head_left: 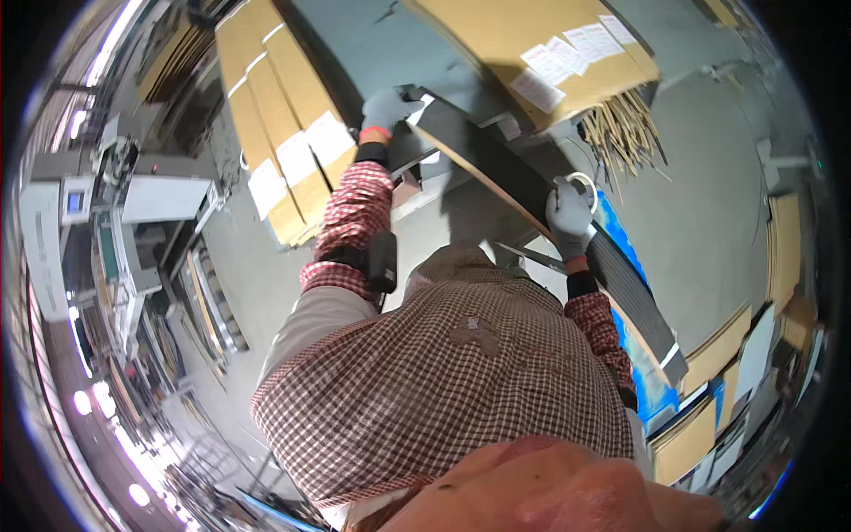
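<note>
Right grey-gloved hand: gripping long flat dark-grey bundle
Left grey-gloved hand: bundle's far end; grip unclear
Progress: seemingly strapped, unreleased

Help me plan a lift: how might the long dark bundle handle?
The long dark bundle is probably stiff: it runs nearly straight. Fine lines along it suggest stacked layers, so perhaps heavy. Reaching well past the right hand, it could tip endwise.

White labels on cardboard stacks, print not legible
</note>
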The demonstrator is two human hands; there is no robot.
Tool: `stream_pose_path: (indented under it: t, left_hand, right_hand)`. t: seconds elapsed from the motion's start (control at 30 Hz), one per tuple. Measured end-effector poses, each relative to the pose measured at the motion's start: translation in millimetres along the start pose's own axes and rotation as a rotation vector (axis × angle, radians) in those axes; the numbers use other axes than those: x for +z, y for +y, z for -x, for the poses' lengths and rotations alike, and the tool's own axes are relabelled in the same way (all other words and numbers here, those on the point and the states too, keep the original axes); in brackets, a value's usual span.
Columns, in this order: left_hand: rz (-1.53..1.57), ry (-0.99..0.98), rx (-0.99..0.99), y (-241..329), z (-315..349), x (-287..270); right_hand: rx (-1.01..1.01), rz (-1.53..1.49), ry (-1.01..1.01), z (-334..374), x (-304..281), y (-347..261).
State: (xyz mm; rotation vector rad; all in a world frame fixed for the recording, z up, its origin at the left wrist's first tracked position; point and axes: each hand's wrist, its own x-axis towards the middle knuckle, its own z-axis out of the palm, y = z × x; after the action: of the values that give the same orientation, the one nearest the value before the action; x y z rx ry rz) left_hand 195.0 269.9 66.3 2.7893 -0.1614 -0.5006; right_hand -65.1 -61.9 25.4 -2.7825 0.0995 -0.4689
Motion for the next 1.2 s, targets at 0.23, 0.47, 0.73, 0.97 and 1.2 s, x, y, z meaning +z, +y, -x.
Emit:
stream_pose_path:
  t: [0.23, 0.47, 0.73, 0.97, 1.2]
  left_hand:
    - [0.292, -0.018, 0.303, -52, -48, 13]
    - [0.707, 0.006, 0.358, -50, -72, 46]
    - [0.965, -0.07, 0.27, -47, -71, 44]
    - [0.069, 0.217, 0.315, -46, -68, 44]
    - [0.294, 0.024, 0.365, -42, -71, 23]
  right_hand:
    - [0.094, -0.034, -0.078, -14, -7, -8]
    - [0.021, -0.021, 0.127, -5, 4, 3]
    - [0.048, -0.036, 0.117, -4, 6, -2]
    - [0.018, -0.029, 0.111, -7, 2, -5]
    - [0.046, -0.095, 0.128, -6, 5, -3]
